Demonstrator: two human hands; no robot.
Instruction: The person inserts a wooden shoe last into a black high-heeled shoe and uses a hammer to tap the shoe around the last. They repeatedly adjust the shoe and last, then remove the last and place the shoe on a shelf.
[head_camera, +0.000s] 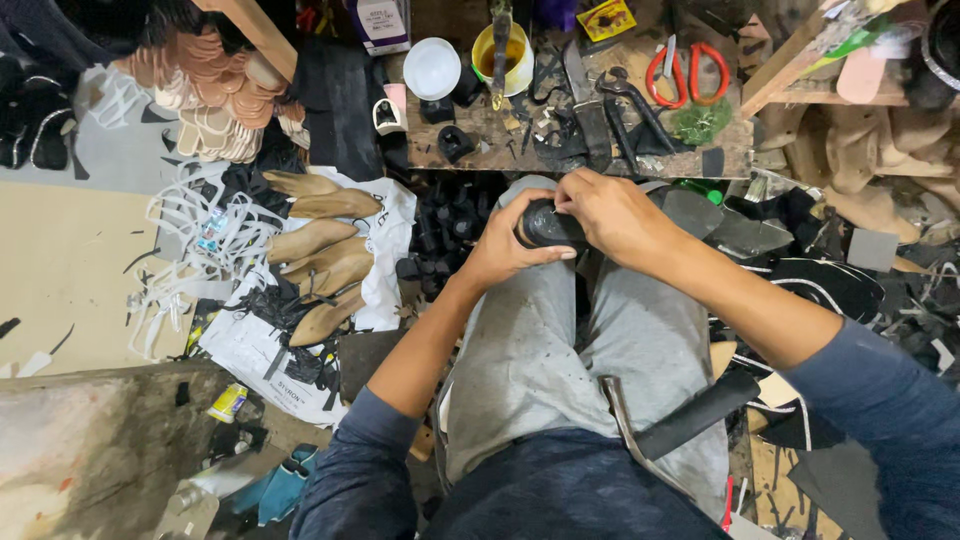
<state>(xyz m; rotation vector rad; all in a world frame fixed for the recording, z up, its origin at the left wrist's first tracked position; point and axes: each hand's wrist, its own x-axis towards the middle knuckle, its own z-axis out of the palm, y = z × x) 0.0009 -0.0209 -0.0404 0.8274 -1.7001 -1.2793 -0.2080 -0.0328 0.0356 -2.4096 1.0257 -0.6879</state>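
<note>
Partly hidden black shoe piece (545, 225) between both hands.

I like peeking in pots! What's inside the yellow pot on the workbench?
The yellow pot holds yellowish stuff, and a stick-like tool stands in it. The tool's lower end is sunk in, and the pot's bottom is covered, so neither can be seen.

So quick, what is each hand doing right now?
Left hand: closed around a black shoe piece.
Right hand: fingers gripping the same piece from above.
</note>
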